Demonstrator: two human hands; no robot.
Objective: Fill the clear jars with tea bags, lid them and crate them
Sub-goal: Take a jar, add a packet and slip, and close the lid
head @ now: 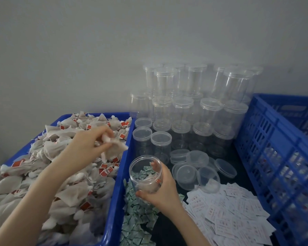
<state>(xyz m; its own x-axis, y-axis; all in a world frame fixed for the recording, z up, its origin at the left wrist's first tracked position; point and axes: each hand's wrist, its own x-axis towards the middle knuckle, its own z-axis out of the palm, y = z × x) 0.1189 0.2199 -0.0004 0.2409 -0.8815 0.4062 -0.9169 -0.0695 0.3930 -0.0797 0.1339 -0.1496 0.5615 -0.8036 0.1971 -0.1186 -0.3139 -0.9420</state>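
Left hand [89, 144] pinching white mesh tea bags [114, 148] above heaped blue plastic bin [114, 201]. Right hand [160, 185] wrapped round open clear plastic jar [146, 173], tilted, few bags inside, held over green sachets [137, 215]. Loose clear lids [194, 167] just beyond; lidded empty jars [185, 112] stacked at wall. Blue slotted crate [277, 157] at right, white paper slips [226, 210] beside it.

Place: small packing workroom, hand assembly
Left of the held jar [145, 173]: blue tub [114, 201] heaped with bulk tea bags [48, 174]
Behind it: stacked empty clear jars [194, 107], loose lids [196, 167]
Right of it: printed slips [229, 213], slatted blue crate [277, 157]
Backdrop: bare grey wall [96, 50]
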